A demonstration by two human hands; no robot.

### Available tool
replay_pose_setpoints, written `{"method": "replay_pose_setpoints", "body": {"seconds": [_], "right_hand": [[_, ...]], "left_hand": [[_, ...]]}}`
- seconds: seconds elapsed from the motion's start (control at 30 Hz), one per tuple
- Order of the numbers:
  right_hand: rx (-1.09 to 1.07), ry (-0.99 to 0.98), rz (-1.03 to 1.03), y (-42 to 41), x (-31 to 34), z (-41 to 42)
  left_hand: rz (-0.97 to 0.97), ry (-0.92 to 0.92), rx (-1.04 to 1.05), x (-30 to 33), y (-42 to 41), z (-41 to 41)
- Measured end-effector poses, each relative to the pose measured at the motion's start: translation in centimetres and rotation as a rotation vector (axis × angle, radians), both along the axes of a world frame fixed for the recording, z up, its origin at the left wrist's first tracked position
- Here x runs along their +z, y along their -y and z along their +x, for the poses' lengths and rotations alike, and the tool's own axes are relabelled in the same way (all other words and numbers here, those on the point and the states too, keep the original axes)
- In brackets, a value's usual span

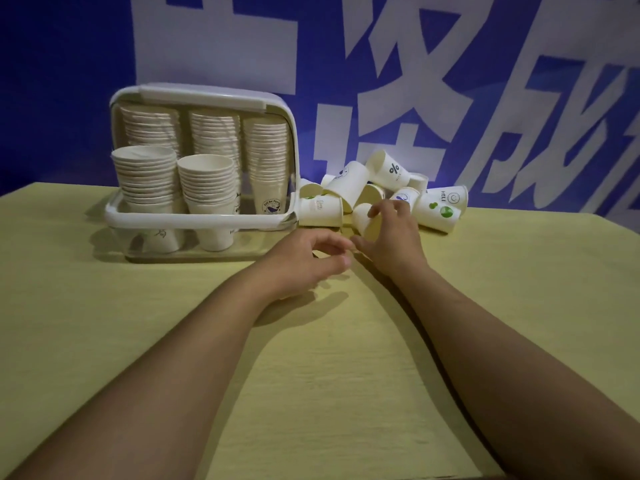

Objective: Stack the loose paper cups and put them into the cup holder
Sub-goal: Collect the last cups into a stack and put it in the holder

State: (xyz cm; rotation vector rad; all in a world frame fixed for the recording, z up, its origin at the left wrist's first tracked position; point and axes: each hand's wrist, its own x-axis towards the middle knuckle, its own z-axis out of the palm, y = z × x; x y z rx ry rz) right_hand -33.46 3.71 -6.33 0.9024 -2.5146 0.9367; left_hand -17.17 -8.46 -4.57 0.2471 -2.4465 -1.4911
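Right hand (388,233) is gripping a small white paper cup (364,221), smooth tapered cone shape, lying on its side, fingers curled over it; its long axis is running roughly toward the left hand, but which end is the mouth is unclear. Left hand (308,261) is hovering just beside it, fingers loosely curled, holding nothing. Behind the held cup a heap of loose printed white paper cups (384,192) is lying tumbled at mixed angles on the pale yellow wood-grain table (346,375). Left of the heap, the clear plastic cup holder with white frame (204,220) is standing upright, holding ribbed vertical stacks, mouths up. Blue-and-white banner wall (450,81) is hanging behind.
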Motion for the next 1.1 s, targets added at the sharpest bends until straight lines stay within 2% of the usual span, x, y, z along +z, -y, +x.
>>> {"method": "replay_pose_setpoints", "body": {"seconds": [0.17,0.27,0.33,0.43,0.5,0.67,0.73,0.8,0.9,1.03,1.1], "right_hand": [[-0.057,-0.081,-0.27,-1.6,1.9,1.5],[0.076,-0.063,-0.415,-2.5,3.2,2.9],[0.194,-0.066,-0.348,-2.7,3.5,3.7],[0.247,-0.087,-0.151,-2.5,3.3,4.3],[0.294,-0.03,-0.169,-2.4,3.2,4.6],[0.501,0.263,-0.175,-1.8,3.0,6.4],[0.471,0.268,-0.233,-1.8,3.3,6.1],[0.348,0.241,-0.305,-1.9,4.3,4.0],[0.083,0.103,-0.158,-3.0,5.4,-0.9],[-0.136,-0.079,0.299,-5.8,4.9,-7.3],[-0.181,-0.083,0.432,-6.8,4.4,-9.8]], "left_hand": [[-0.01,-0.046,0.051,0.1,-0.2,0.2],[-0.011,-0.079,0.085,0.3,-0.3,0.2],[-0.02,-0.105,0.12,0.4,-0.5,0.3],[-0.075,-0.091,0.16,0.4,-0.5,0.4],[-0.124,-0.07,0.163,0.3,-0.5,0.4],[-0.235,-0.06,0.114,-0.1,-1.3,0.4],[-0.245,-0.079,0.108,-0.4,-1.4,0.3],[-0.242,-0.126,0.119,-0.7,-1.4,0.3],[-0.238,-0.185,0.147,-1.1,-1.1,0.0],[-0.257,-0.229,0.176,-1.3,-1.1,-0.9],[-0.267,-0.255,0.169,-1.2,-1.2,-1.2]]}}
